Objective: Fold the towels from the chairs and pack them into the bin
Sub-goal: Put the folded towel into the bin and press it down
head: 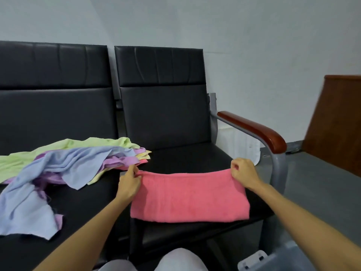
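Chair seat bears pink towel crosswise.

Nothing legible: no text, label, brand, number or sign. Only faint dark specks on the white sheet behind the armrest, too blurred to read as letters or digits.

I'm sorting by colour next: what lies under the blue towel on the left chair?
Edges of a purple towel, a yellow towel and a green towel stick out from beneath the blue towel. Whether more lie there, and how far these extend, is covered.
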